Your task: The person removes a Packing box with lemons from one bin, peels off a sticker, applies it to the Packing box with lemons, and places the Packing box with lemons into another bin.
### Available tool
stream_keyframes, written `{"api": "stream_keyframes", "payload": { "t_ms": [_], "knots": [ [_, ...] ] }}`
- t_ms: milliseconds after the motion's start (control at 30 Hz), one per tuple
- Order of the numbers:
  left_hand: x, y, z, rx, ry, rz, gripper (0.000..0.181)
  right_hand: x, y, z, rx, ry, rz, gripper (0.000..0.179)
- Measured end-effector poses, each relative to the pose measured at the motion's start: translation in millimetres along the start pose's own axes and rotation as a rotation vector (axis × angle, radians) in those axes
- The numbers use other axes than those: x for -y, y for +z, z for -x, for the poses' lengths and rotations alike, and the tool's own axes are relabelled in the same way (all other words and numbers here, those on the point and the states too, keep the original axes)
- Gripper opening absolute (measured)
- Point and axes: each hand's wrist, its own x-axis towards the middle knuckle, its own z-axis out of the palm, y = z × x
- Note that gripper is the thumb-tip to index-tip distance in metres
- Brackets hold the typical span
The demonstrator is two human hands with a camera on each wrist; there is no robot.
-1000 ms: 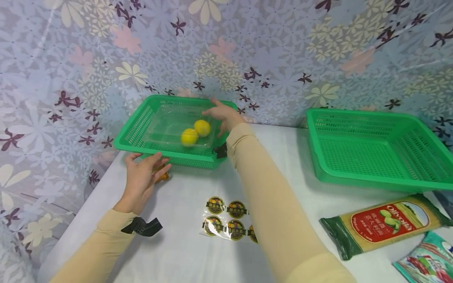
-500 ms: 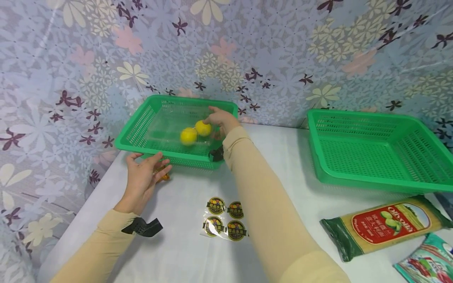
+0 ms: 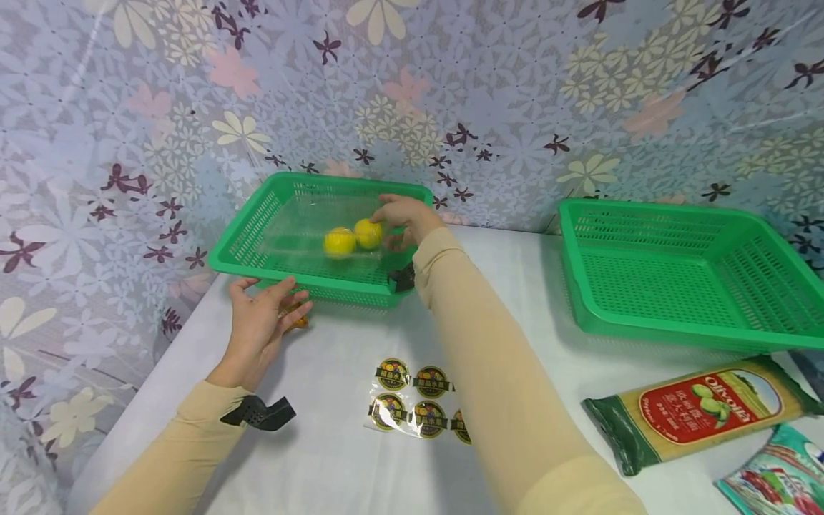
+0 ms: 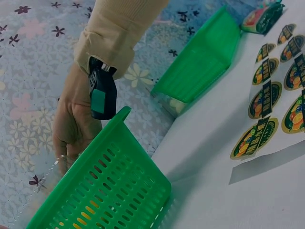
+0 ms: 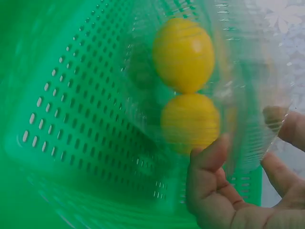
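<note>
In the head view my right hand (image 3: 414, 217) reaches over the right end of the left green basket (image 3: 225, 265). It grips the end of a clear plastic box (image 3: 296, 222) inside that basket. Two yellow lemon-like fruits (image 3: 339, 243) lie side by side in the box. From the right wrist, the thumb (image 5: 209, 160) is on the near side of the clear wall and other fingers are beyond it. My left hand (image 3: 257, 325) is at the basket's front rim, fingers spread and loosely bent. A small orange-brown thing (image 3: 297, 322) shows partly behind its fingers.
A second green basket (image 3: 644, 272) stands at the right. A pack of Olivoila pasta (image 3: 702, 411) and a teal printed bag (image 3: 782, 472) lie before it. A sheet of round fruit stickers (image 3: 412, 397) lies on the white table (image 3: 335, 458). Floral cloth hangs behind.
My right hand has come down and left from above the basket's end onto the box. The box has shifted slightly, and the left fruit has moved left. My left hand stays in place.
</note>
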Motion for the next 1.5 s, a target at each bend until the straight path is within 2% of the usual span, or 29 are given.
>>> {"api": "stream_keyframes", "payload": {
  "t_ms": [567,1000,1500],
  "knots": [
    [0.0,0.8,-0.5,0.015,-0.016,0.0,0.065,5,-3,7.8,0.031,-0.028,0.056,0.067],
    [0.1,0.0,-1.6,0.014,-0.029,0.01,0.069,2,-9,20.2,0.041,-0.128,0.072,0.064],
    [-1.1,1.5,-0.5,-0.014,-0.027,0.023,0.067,-9,-28,38.4,0.038,-0.227,0.075,0.062]
  ]
}}
